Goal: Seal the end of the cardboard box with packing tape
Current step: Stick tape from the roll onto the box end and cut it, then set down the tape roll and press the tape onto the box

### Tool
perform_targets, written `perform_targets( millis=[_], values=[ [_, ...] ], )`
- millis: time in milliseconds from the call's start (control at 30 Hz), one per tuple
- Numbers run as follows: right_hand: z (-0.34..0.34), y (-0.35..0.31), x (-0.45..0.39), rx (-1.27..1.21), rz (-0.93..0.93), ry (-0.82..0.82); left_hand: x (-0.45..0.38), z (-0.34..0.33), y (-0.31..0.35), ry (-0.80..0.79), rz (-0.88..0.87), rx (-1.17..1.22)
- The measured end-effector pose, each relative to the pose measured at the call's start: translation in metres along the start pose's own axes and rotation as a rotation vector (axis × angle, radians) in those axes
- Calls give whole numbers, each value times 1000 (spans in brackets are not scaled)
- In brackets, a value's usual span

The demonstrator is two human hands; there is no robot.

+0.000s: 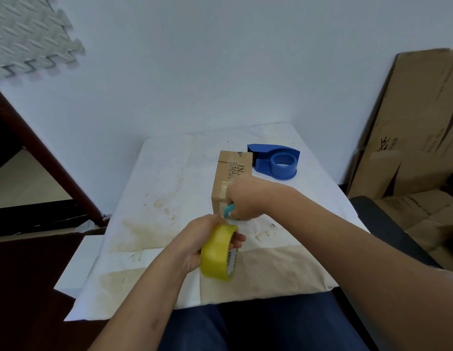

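Observation:
A small brown cardboard box point(233, 171) lies on the paper-covered table point(169, 178), its near end facing me with a strip of clear tape over the top edge. My left hand point(195, 244) grips a yellow roll of packing tape point(219, 252) just in front of the box. My right hand point(241, 198) is closed around a teal-handled cutter point(229, 209), pressed against the box's near end where the tape runs from the roll. The blade is hidden.
An empty blue tape dispenser point(276, 160) sits behind the box on the right. Flattened cardboard point(410, 138) leans on the wall at right, beside a dark chair arm point(387, 224). Dark wooden furniture point(30, 153) stands at left.

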State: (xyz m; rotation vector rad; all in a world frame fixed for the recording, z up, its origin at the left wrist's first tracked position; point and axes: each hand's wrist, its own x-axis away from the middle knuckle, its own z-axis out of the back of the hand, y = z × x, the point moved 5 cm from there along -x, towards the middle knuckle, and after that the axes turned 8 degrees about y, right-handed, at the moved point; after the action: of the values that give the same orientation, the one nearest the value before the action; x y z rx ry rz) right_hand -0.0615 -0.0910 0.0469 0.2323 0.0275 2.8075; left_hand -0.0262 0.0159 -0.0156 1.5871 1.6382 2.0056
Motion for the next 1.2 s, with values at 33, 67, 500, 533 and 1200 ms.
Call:
perform_targets(
  millis=[33,67,500,533,1200],
  values=[
    [0,1,0,9,-11,-19,1,1,0,-8,6,-13],
    [0,2,0,6,-23,-35,2,3,0,-18,17,-26],
    [21,34,22,-455,-33,62,20,13,11,-90,-51,16],
    [24,40,24,-607,-64,121,20,13,14,-86,-76,5],
    [-68,82,86,-2068,-732,423,9,-59,17,-89,-331,-154]
  ],
)
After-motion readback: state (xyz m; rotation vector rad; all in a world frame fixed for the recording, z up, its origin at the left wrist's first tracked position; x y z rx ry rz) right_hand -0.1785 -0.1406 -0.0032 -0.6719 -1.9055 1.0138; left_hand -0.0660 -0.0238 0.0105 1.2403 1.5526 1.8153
